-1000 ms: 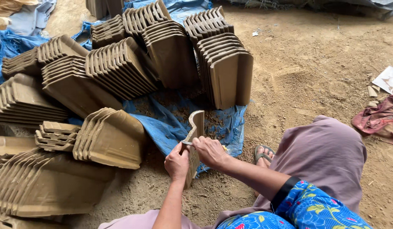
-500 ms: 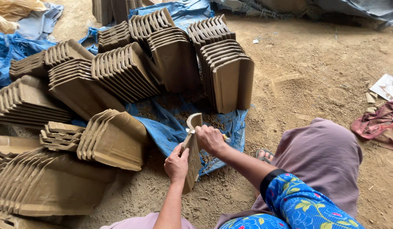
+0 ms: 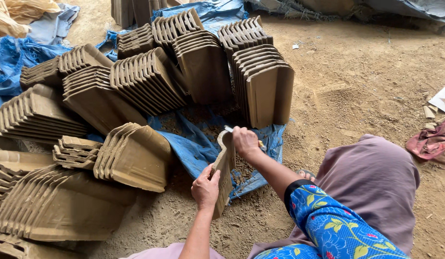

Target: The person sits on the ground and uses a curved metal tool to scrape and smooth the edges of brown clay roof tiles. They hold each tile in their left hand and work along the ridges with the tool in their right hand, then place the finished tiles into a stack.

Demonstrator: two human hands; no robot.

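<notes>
Left hand (image 3: 204, 186) fingers grasping upright clay tile (image 3: 224, 169); right hand (image 3: 245, 142) clenched at top edge.

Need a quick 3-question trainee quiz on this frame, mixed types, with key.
1. True or false: the left hand grips the clay tile held on edge.
2. The right hand is at the tile's: A) top end B) bottom end C) not touching it.
3. What lies under the stacked tiles straight ahead?

Key: 1 true. 2 A, with a small tool poking out. 3 A blue tarp on the dirt floor.
</notes>
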